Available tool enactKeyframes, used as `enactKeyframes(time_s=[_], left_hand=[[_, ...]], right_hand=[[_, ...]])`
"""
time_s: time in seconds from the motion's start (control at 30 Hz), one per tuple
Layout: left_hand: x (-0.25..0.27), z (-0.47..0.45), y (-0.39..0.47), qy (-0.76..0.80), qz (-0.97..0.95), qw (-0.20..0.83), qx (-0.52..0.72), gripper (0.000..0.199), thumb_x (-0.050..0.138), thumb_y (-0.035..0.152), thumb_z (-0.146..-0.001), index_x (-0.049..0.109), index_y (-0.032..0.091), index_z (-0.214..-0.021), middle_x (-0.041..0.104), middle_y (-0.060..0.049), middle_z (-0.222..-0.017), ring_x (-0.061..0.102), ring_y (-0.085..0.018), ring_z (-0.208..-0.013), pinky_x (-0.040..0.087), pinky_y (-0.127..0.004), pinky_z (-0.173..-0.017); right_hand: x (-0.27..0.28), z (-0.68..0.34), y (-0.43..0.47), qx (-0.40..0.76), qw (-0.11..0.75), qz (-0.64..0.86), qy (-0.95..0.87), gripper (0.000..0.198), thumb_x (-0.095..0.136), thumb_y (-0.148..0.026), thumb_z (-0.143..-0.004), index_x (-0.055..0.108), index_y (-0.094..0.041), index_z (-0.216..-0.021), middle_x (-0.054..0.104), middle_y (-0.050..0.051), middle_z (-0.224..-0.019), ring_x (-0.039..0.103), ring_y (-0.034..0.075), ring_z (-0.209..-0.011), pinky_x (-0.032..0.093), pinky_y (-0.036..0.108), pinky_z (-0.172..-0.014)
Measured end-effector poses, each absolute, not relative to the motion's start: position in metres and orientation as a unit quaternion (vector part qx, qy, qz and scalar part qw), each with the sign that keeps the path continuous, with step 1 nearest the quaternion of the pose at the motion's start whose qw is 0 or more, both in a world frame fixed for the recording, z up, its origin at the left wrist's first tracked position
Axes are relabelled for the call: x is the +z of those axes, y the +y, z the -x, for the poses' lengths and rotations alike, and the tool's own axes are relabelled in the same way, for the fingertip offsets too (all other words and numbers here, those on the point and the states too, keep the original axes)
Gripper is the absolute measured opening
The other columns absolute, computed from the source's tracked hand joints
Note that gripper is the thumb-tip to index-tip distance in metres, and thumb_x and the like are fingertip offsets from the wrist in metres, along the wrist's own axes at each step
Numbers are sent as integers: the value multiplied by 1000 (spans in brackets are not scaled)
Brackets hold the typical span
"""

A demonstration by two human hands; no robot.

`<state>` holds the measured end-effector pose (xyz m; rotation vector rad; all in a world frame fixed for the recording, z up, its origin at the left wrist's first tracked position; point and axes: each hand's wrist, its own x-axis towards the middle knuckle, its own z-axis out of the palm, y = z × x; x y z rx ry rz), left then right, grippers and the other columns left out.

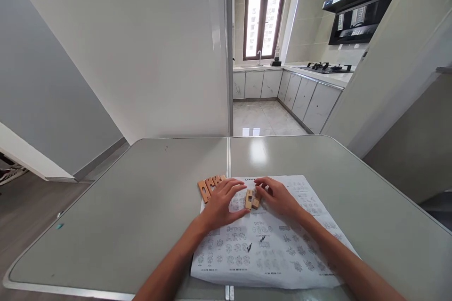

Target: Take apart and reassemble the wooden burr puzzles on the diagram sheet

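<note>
Two small light-brown wooden puzzle pieces lie side by side on a printed paper sheet (268,263). The left wooden piece (248,200) has a dark notch or mark on top. My left hand (223,201) frames it, thumb at its near end and fingers spread toward its far end; firm contact cannot be made out. Just right of it is the other wooden piece (255,203). The curled fingers and thumb of my right hand (277,195) close on its upper part, which they partly hide.
Several numbered wooden pieces (204,191) lie in a row beyond my left hand, partly covered by it. Two small dark objects or marks (249,247) show on the sheet. The grey table (106,225) has a metal seam down its middle. A wall and a kitchen stand beyond.
</note>
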<state>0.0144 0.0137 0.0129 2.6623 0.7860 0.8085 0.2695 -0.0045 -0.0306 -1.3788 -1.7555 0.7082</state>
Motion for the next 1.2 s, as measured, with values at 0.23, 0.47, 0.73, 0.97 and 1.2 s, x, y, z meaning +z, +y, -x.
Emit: enactKeyframes(time_s=[0.23,0.47,0.73,0.97,1.2], left_hand=[[-2,-19,15,271,-924,127,238,78,81,54,-81,45,30,-146,60,-10,-143,53,-32,-136,44,-51,-113],[-4,-20,18,300,-915,140,232,85,84,56,-77,43,32,-147,60,-9,-142,56,-32,-131,46,-50,-109],[-7,-22,16,354,-895,122,242,83,88,59,-69,53,28,-138,66,-10,-125,58,-34,-121,48,-49,-103],[-1,-24,12,307,-903,169,249,66,83,34,-80,51,28,-137,69,-6,-118,63,-28,-112,52,-43,-98],[-1,-24,11,337,-893,90,284,80,87,52,-70,51,29,-137,64,-10,-132,58,-35,-124,46,-54,-107]], right_hand=[[-32,-268,-4,295,401,542,-677,34,51,-49,-99,69,-22,-111,74,5,-87,67,21,-75,54,34,-69],[-25,-258,-13,372,412,488,-674,25,51,-39,-100,65,-24,-114,75,6,-105,71,21,-93,58,35,-80],[-23,-250,-15,427,424,429,-673,23,56,-36,-99,65,-23,-116,75,7,-106,73,22,-97,59,38,-89],[-25,-249,-15,420,425,430,-677,27,57,-39,-99,64,-23,-119,74,8,-109,72,23,-100,60,40,-91],[-27,-248,-15,423,427,439,-668,25,53,-35,-99,63,-22,-118,73,7,-110,73,21,-95,60,38,-88]])
